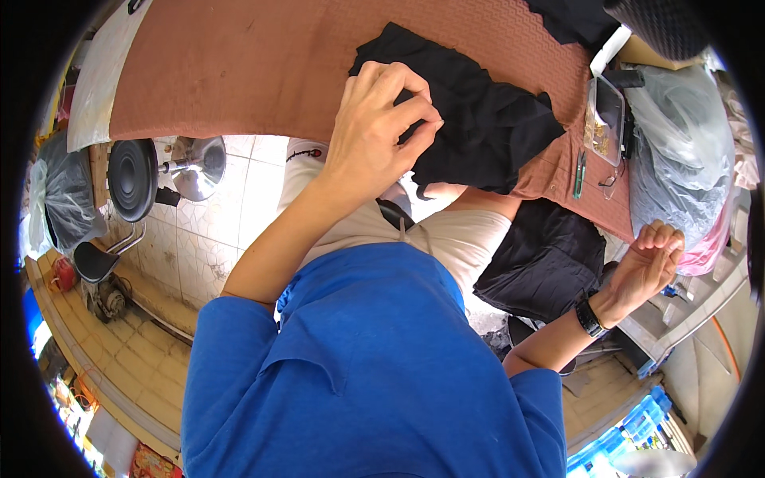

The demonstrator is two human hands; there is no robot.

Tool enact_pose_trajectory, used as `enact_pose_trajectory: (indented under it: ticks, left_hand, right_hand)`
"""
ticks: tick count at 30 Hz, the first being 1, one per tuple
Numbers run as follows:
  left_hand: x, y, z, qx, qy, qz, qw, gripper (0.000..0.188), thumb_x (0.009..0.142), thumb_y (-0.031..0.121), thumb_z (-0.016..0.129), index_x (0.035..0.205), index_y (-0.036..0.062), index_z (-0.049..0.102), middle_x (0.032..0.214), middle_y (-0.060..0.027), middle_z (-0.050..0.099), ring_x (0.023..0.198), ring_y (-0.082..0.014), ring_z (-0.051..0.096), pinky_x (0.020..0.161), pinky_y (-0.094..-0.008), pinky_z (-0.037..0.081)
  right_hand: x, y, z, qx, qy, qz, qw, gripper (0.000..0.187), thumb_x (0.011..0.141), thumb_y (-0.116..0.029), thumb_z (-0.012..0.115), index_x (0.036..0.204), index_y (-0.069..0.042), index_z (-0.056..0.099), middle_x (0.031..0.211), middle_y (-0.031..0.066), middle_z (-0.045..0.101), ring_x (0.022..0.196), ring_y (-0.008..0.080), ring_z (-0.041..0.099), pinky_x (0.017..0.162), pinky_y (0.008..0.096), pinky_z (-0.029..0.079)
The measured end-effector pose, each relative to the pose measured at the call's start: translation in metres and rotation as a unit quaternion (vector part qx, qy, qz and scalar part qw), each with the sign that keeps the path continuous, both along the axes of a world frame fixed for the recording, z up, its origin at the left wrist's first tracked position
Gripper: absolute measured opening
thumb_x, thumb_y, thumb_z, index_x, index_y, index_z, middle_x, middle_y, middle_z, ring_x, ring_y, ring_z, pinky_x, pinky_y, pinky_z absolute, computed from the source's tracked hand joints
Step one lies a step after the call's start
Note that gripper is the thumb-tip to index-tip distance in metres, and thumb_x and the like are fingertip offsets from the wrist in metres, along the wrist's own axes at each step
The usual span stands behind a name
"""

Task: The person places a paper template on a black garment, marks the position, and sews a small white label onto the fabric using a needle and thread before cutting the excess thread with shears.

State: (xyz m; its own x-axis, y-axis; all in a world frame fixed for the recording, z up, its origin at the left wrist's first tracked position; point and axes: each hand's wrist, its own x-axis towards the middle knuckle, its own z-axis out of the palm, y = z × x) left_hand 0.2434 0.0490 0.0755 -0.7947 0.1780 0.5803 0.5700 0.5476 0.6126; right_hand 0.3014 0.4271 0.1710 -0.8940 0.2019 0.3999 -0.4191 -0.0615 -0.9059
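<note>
A black cloth garment [486, 119] lies crumpled on the brown-covered table [231, 64], partly hanging over its near edge. My left hand [378, 119] is over the garment's left part, fingers curled and thumb drawn toward the index finger. Whatever sits between those fingertips is too small or hidden to make out. Out to the right, beyond the table edge, my right hand [652, 259] is raised with its fingers bent together. Its fingertips hide anything held there. Nearest to it is a large clear plastic bag [677, 151].
At the table's right stand a clear plastic box [603, 119] with small gold-coloured pieces and green-handled snips [579, 175]. More black fabric [546, 259] lies below the table edge, beside my leg. A round black stool seat [132, 180] and a black bag [64, 199] are at the left.
</note>
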Motion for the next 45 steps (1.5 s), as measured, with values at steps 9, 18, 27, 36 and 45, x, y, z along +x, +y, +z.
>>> enact_pose_trajectory:
  ticks: [9, 18, 27, 36, 45]
  left_hand:
    - [0.011, -0.014, -0.001, 0.068, -0.105, -0.022, 0.992, 0.009, 0.077, 0.002, 0.078, 0.081, 0.0057, 0.071, 0.094, -0.0034, 0.058, 0.09, -0.0225, 0.055, 0.078, -0.0339, 0.045]
    - [0.061, -0.007, -0.125, -0.086, -0.46, -0.303, 0.83, 0.024, 0.096, 0.022, 0.064, 0.105, -0.0003, 0.071, 0.111, -0.0172, 0.066, 0.104, -0.0372, 0.063, 0.088, -0.0455, 0.049]
    - [0.045, 0.049, 0.018, 0.038, -0.44, -0.306, 0.843, 0.04, 0.091, 0.007, 0.071, 0.128, -0.0014, 0.059, 0.111, -0.0129, 0.065, 0.098, -0.0248, 0.066, 0.085, -0.0372, 0.052]
    - [0.038, 0.064, 0.009, 0.238, -0.546, -0.328, 0.733, 0.014, 0.097, 0.009, 0.068, 0.102, -0.0041, 0.071, 0.087, -0.0077, 0.073, 0.082, -0.0101, 0.068, 0.074, -0.0246, 0.054]
    - [0.04, 0.054, -0.005, 0.153, -0.476, -0.26, 0.826, 0.014, 0.098, 0.008, 0.065, 0.093, -0.0037, 0.071, 0.083, -0.0064, 0.072, 0.076, -0.01, 0.067, 0.07, -0.0241, 0.053]
  right_hand:
    - [-0.002, 0.003, -0.007, 0.023, -0.029, -0.021, 0.999, 0.007, 0.103, -0.009, 0.057, 0.102, -0.004, 0.052, 0.085, 0.0044, 0.048, 0.077, 0.0137, 0.044, 0.067, 0.0259, 0.038]
    - [0.011, -0.006, 0.006, 0.05, -0.062, 0.003, 0.997, 0.009, 0.105, -0.01, 0.054, 0.109, -0.002, 0.054, 0.082, 0.006, 0.052, 0.071, 0.0133, 0.046, 0.061, 0.0252, 0.04]
    - [0.036, -0.114, -0.043, 0.236, -0.267, 0.132, 0.925, 0.012, 0.089, 0.009, 0.066, 0.097, 0.001, 0.064, 0.095, 0.0093, 0.061, 0.079, 0.016, 0.064, 0.067, 0.0269, 0.053]
    - [0.022, -0.121, -0.073, -0.014, -0.117, 0.031, 0.993, 0.006, 0.099, -0.006, 0.062, 0.103, -0.004, 0.057, 0.09, 0.0082, 0.058, 0.09, 0.0212, 0.06, 0.087, 0.0354, 0.05]
    - [0.003, -0.013, -0.044, -0.092, -0.031, -0.076, 0.992, 0.008, 0.105, -0.011, 0.056, 0.105, -0.004, 0.052, 0.079, 0.0036, 0.058, 0.058, 0.0052, 0.04, 0.052, 0.0219, 0.033]
